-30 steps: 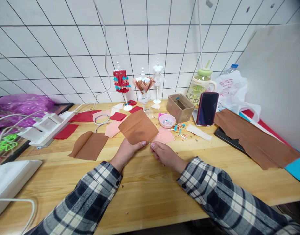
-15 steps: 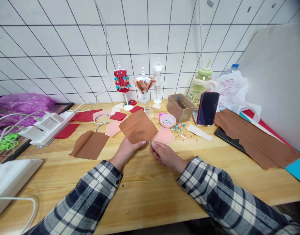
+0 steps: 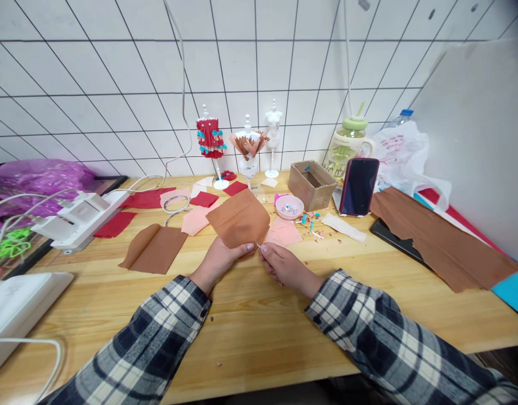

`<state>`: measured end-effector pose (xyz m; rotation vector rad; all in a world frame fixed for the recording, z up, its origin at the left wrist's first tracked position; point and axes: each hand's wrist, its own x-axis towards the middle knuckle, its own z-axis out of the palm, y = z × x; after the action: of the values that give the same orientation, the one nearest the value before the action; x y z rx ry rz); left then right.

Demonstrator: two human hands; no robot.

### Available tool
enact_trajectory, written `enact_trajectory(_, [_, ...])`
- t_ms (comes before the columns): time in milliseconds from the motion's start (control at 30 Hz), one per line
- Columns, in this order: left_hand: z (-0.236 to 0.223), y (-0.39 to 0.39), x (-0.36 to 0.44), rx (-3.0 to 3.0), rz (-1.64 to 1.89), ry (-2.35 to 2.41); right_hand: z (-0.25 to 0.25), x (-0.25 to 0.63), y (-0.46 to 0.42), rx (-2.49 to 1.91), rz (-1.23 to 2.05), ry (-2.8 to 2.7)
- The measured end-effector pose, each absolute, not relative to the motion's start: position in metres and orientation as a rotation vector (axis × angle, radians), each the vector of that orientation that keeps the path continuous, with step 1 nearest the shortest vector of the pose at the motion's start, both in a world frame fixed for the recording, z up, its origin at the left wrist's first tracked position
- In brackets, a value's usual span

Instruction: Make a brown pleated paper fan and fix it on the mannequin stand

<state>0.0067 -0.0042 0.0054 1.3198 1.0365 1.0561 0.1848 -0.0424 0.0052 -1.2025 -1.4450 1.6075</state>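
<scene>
My left hand [image 3: 223,259] is closed on the lower edge of a brown sheet of crepe paper [image 3: 237,216], its thumb lying along the bottom. The sheet is held tilted above the table, and its right corner curls. In my right hand [image 3: 284,264] is a slim, pointed metal tool [image 3: 257,244], pinched between thumb and fingers. Its tip meets the paper's lower right edge beside my left thumb; most of the tool is hidden by the fingers. Just beyond the sheet stands a small white mannequin [image 3: 248,163] with brown and peach paper petals round its bust.
Other mannequins, one red-dressed [image 3: 210,138] and one bare [image 3: 273,129], stand behind. On the right are a pink bowl [image 3: 289,216] of beads, a cardboard box [image 3: 313,194], a phone [image 3: 359,187] and a jug [image 3: 347,146]. Folded brown paper [image 3: 157,250] and a power strip [image 3: 90,219] lie left.
The brown sheet's right corner has bent and shifted slightly left. Both hands stay in nearly the same place, the tool's tip still at the paper's edge.
</scene>
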Motion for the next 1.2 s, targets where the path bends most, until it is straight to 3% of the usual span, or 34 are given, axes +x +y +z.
enact_trajectory(367, [0.0042,-0.0056,0.0060,1.271,1.067,0.988,0.0015,0.1862,-0.0407,-1.216,1.485,-1.552])
enact_trajectory(1200, [0.0057,-0.0066,0.0049,1.390,1.065,1.092,-0.0023,0.1851,-0.0425,-1.210,1.578,-1.456])
